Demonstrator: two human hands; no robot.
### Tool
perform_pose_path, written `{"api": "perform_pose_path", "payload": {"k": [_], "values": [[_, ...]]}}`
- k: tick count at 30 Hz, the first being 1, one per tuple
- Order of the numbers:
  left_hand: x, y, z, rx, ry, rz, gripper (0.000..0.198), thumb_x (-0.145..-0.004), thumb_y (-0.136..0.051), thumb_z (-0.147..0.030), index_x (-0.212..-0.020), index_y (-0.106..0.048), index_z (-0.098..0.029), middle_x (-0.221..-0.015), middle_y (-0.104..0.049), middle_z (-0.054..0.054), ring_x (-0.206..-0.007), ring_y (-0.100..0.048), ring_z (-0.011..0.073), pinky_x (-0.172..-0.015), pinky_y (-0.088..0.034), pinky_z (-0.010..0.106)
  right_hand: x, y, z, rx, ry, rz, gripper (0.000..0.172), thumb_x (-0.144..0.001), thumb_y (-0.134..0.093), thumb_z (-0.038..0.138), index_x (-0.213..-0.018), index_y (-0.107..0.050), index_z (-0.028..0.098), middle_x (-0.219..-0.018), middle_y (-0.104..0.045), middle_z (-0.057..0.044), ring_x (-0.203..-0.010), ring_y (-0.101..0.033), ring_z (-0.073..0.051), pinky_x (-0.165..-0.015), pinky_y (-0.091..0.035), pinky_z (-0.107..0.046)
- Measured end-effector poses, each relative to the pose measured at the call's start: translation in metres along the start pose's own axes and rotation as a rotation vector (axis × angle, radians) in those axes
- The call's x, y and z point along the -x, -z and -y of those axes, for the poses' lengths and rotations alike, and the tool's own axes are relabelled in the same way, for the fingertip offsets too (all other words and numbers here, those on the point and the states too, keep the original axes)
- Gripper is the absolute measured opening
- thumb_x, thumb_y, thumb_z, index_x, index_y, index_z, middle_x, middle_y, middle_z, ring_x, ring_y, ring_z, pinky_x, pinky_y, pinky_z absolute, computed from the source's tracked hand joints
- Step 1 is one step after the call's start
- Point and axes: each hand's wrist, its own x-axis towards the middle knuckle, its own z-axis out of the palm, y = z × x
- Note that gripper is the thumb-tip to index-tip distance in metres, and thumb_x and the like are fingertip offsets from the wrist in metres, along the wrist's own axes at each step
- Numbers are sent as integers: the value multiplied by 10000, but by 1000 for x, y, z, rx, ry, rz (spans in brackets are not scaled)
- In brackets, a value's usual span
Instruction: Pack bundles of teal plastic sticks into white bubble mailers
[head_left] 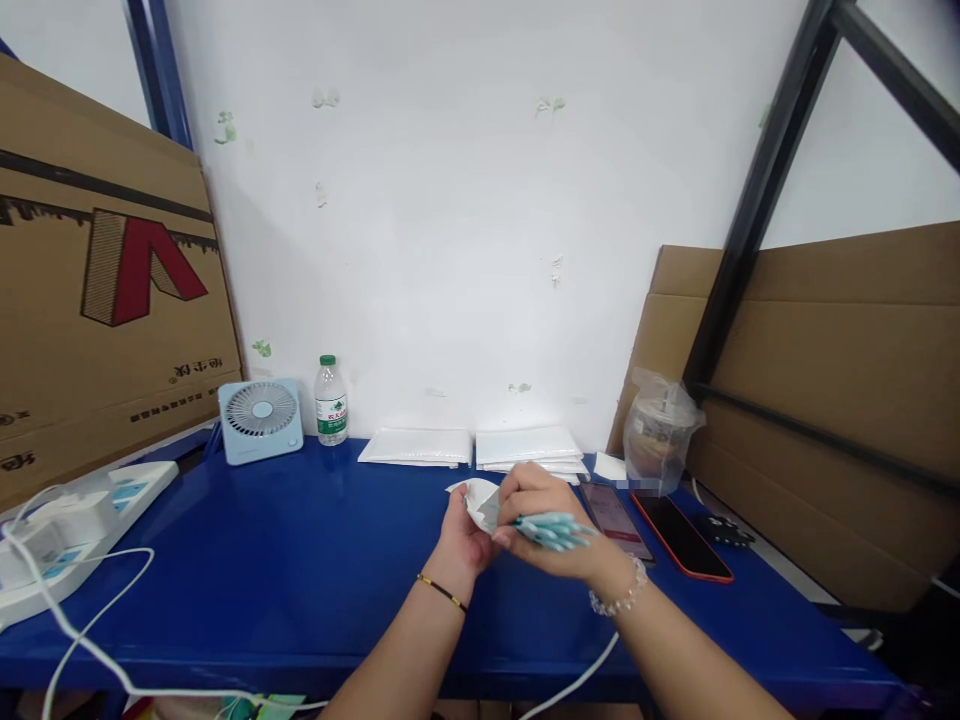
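Note:
My left hand [461,540] is closed around a small white packet [480,492], whose opening gapes toward the right. Wrapped in the fingers of my right hand [544,490] is a bundle of thin teal sticks [555,531], their ends fanning out toward my wrist. The fingertips of this hand meet the packet's edge. What the sticks are exactly, and their far ends, I cannot make out. Behind my hands, two stacks of flat white packages lie by the wall, a left stack [416,447] and a right stack [529,447].
On the blue table [262,560] stand a light blue fan [262,420], a water bottle [331,405] and a power strip [142,490]. To the right are two phones, one purple-screened [619,520] and one red-edged [682,538], and a bagged cup [660,435]. Cardboard [832,400] flanks the table.

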Motion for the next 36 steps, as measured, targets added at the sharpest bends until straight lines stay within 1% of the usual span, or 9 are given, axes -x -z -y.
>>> {"api": "perform_pose_path", "payload": {"k": [5, 12, 17, 20, 22, 25, 30, 33, 36], "values": [[-3, -15, -1, 221, 30, -42, 169, -819, -402, -238, -798, -540, -143, -621, -568, 20, -565, -591, 139, -549, -511, 265, -17, 6, -14, -115, -171, 50, 186, -688, -736, 371, -755, -673, 208, -911, -485, -31, -861, -501, -171, -765, -449, -302], [-1, -28, -11, 393, 58, -29, 172, -825, -368, -142, -778, -534, -144, -691, -580, 35, -623, -609, 149, -547, -522, 277, -25, 17, -19, -171, -192, 76, 346, -597, -805, 358, -874, -659, 210, -963, -512, -26, -897, -520, -171, -805, -437, -310], [1, -31, -13, 515, 101, -2, 157, -799, -369, -101, -775, -517, -144, -707, -569, 28, -620, -603, 137, -508, -504, 238, -25, 19, -20, -123, -243, 71, 342, -636, -780, 372, -913, -650, 219, -930, -556, -24, -855, -537, -168, -758, -428, -299], [1, -35, -15, 683, 139, 73, 174, -781, -367, -86, -825, -530, -127, -751, -597, 59, -693, -634, 168, -564, -535, 270, -28, 14, -21, -63, -273, -34, 249, -686, -744, 373, -846, -646, 210, -892, -563, -22, -826, -544, -164, -731, -427, -294], [0, -37, -16, 728, 150, 63, 176, -777, -376, -92, -842, -537, -116, -777, -612, 82, -730, -647, 198, -604, -550, 313, -30, 11, -22, 19, -310, -68, 185, -732, -704, 369, -765, -639, 198, -854, -562, -20, -794, -545, -155, -722, -427, -292], [-2, -39, -18, 707, 150, 10, 177, -773, -373, -100, -839, -536, -116, -773, -611, 92, -707, -647, 214, -586, -549, 343, -33, 14, -21, 99, -347, 18, 202, -725, -702, 390, -743, -644, 197, -839, -571, -19, -765, -545, -151, -691, -430, -284], [-4, -35, -18, 709, 151, -9, 164, -783, -369, -132, -832, -525, -134, -716, -574, 69, -652, -628, 207, -531, -534, 336, -31, 31, -11, 24, -195, 64, 227, -744, -693, 365, -917, -654, 223, -960, -582, -36, -888, -555, -172, -773, -443, -303], [-5, -32, -16, 686, 158, -34, 166, -778, -388, -152, -862, -529, -131, -738, -570, 71, -652, -620, 202, -498, -517, 301, -28, 29, -3, 87, -112, 98, 121, -753, -692, 307, -850, -676, 237, -998, -577, -36, -936, -544, -184, -842, -424, -336], [-4, -30, -14, 697, 161, -3, 214, -750, -403, -136, -917, -535, -123, -799, -581, 82, -706, -623, 210, -526, -520, 303, -24, 22, -3, 169, -133, 56, 56, -808, -624, 236, -805, -680, 230, -975, -587, -36, -903, -551, -174, -810, -426, -329]]}}
